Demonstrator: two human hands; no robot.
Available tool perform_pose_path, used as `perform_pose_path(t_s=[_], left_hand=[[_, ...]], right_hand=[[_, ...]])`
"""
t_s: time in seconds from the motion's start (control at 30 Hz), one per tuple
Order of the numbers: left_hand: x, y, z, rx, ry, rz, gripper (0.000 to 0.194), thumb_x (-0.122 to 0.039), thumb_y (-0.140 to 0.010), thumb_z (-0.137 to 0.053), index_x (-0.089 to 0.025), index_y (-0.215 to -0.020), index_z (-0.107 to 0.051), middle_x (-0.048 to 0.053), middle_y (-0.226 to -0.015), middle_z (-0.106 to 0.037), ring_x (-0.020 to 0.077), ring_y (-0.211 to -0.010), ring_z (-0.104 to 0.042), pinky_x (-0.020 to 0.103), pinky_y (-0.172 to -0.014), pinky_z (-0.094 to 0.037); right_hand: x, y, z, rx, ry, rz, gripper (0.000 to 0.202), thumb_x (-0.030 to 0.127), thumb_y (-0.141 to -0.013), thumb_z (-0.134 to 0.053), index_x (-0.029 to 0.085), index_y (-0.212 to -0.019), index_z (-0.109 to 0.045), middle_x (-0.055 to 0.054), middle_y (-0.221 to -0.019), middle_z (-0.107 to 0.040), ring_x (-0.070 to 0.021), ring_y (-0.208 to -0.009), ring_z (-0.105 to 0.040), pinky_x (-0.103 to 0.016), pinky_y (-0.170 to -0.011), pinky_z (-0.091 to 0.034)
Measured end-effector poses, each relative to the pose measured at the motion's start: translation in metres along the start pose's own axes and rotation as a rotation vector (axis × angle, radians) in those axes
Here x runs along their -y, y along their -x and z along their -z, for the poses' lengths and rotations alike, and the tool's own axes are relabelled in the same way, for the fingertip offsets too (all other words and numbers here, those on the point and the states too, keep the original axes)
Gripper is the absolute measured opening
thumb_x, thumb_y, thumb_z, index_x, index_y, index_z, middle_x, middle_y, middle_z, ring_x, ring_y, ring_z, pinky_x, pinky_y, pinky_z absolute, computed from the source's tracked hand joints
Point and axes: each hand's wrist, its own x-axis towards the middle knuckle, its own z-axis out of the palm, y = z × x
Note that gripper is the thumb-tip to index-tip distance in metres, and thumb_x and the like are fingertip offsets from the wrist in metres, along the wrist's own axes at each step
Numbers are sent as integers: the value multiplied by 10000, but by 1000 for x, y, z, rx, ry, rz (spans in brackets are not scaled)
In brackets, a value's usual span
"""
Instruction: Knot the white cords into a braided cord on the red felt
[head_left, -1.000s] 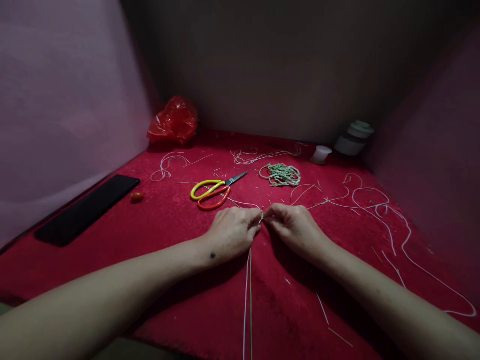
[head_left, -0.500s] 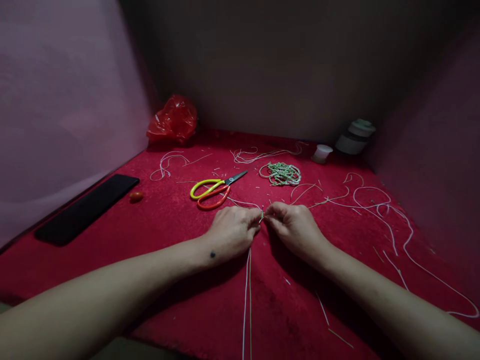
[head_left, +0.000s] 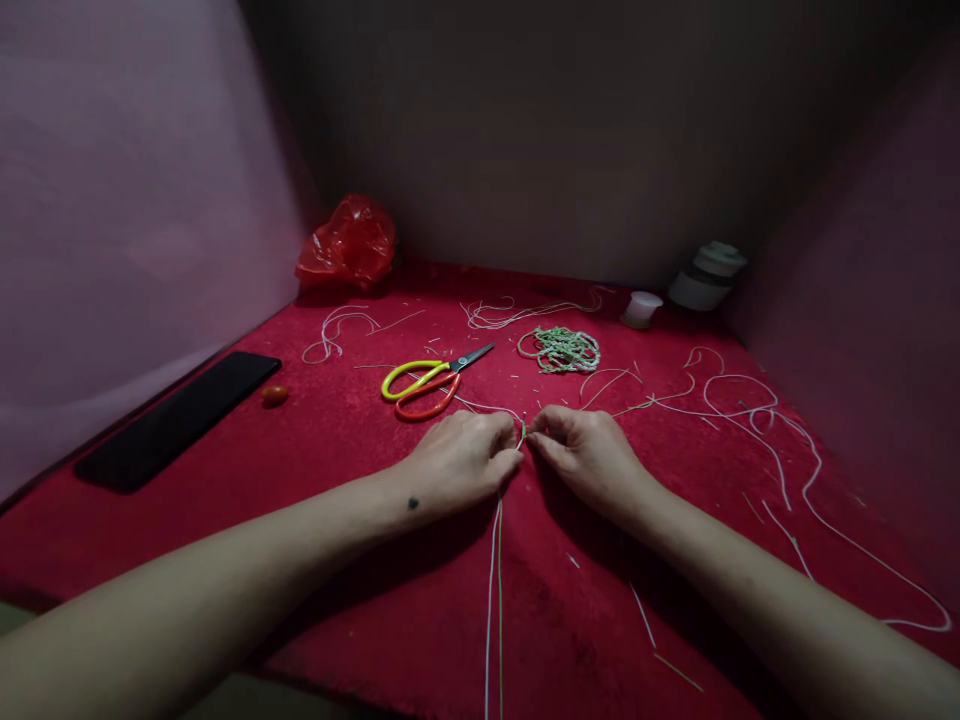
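Near the middle of the red cloth, my left hand (head_left: 469, 455) is closed around thin cords, its thumb and fingers bent near a small knotted part (head_left: 523, 432). My right hand (head_left: 589, 450) pinches the other side of that knotted part between thumb and forefinger. A white and a green cord (head_left: 495, 600) run from under my left hand down to the front edge. Scissors (head_left: 439, 382) with one yellow and one red handle lie just beyond my left hand. A bundle of green and white braided cord (head_left: 562, 350) lies beyond my right hand.
A black phone-like slab (head_left: 180, 420) and a small orange-red oval thing (head_left: 275, 396) lie at the left. At the back are a red plastic bag (head_left: 349, 245), a white spool (head_left: 641, 309) and a lidded jar (head_left: 706, 277). Loose cords (head_left: 814, 480) spread over the right side.
My left hand has shifted slightly left and its fingers have eased back from the knotted part, showing more of it. My right hand holds nearly the same place.
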Motion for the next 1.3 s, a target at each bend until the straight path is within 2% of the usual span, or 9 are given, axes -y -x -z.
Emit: perform_pose_path(t_s=[0.13,0.4,0.57,0.93,1.3], left_hand=[[-3,-1,-2,-17,8,58,200,-348,-781,-466,-177,-720,-550,2,-642,-578,127,-584,-496,236,-540,-316],[-5,-1,-12,-122,-148,45,207,-253,-831,-379,-177,-749,-553,20,-655,-580,146,-618,-514,257,-561,-300],[-3,-4,-13,-118,-81,24,184,-210,-816,-394,-176,-724,-550,5,-630,-547,122,-598,-487,243,-583,-325],[-2,-3,-11,-128,32,56,172,-221,-799,-415,-173,-695,-543,-15,-584,-493,103,-553,-432,226,-547,-307],[-2,-5,-11,-119,-3,50,172,-190,-791,-399,-171,-721,-554,-10,-588,-515,105,-548,-448,233,-552,-306]], right_hand=[[0,0,0,11,-19,-2,130,229,-775,-526,204,-761,-653,-8,-628,-611,-119,-558,-517,-220,-548,-349],[1,0,1,6,-34,-3,126,243,-776,-534,208,-766,-655,-5,-627,-614,-118,-555,-515,-217,-546,-349],[2,0,1,-8,-19,-30,127,242,-778,-535,207,-752,-654,-13,-634,-623,-126,-570,-529,-223,-563,-362],[0,1,-1,-23,-41,-21,132,247,-765,-546,226,-773,-676,2,-596,-597,-126,-552,-516,-227,-552,-362],[-2,2,-2,-24,-85,-2,190,235,-757,-546,238,-851,-711,-4,-607,-619,-121,-550,-527,-225,-553,-374]])
